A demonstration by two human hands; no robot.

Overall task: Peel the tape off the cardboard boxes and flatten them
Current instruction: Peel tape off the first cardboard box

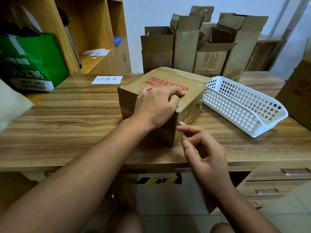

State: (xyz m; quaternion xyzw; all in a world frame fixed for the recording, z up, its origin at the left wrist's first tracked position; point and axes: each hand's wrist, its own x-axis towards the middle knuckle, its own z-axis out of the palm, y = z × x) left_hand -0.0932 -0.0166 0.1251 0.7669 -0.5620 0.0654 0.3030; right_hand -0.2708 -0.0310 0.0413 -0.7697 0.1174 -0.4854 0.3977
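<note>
Box point(161, 98): stands closed on the table point(67, 115), in the middle in front of you, one corner turned toward you; red print shows on its top face.
Tape point(193, 107): a glossy strip lies stuck down across the box's right face.
Left hand point(156, 106): your palm lies over the near top edge of the box, with the fingers curled and clamped on the top face, covering part of the print; the thumb is hidden.
Right hand point(202, 148): loose and holding nothing, with thumb and fingers parted and slightly bent. Your fingertips point(181, 123) are just beside the box's near upright corner; whether they touch it cannot be told.
Basket point(244, 106): white and perforated, on the table right of the box, its left end just beside the box's far right corner.
Open boxes point(185, 44): a row stands upright at the table's far edge behind the box, flaps up.
Note point(107, 79): a white sheet with handwriting, flat on the table, left of the box and behind it.
Bag point(30, 64): green, at the table's far left, beside the shelf point(94, 31).
Side box point(299, 95): a larger carton, cut off by the right edge of view, near the basket's right end.
Drawers point(277, 182): below the tabletop on your right.
</note>
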